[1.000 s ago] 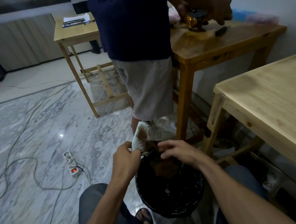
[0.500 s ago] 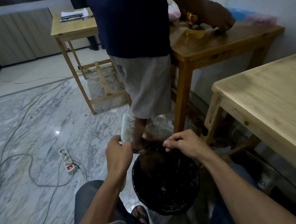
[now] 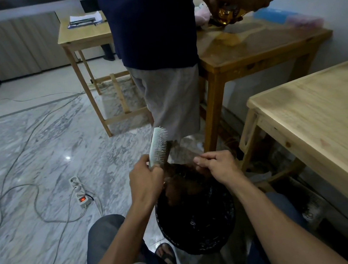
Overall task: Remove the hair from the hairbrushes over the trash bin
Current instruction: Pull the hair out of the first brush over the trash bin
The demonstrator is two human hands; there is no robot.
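Hairbrush (image 3: 158, 149) above trash bin (image 3: 196, 224), marble floor (image 3: 24, 155).

Home rm, marble floor (image 3: 33, 142) (cables), wooden tables (image 3: 325, 112)

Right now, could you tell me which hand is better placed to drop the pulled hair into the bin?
The right hand: it pinches the hair directly above the trash bin, while the left hand holds the hairbrush.
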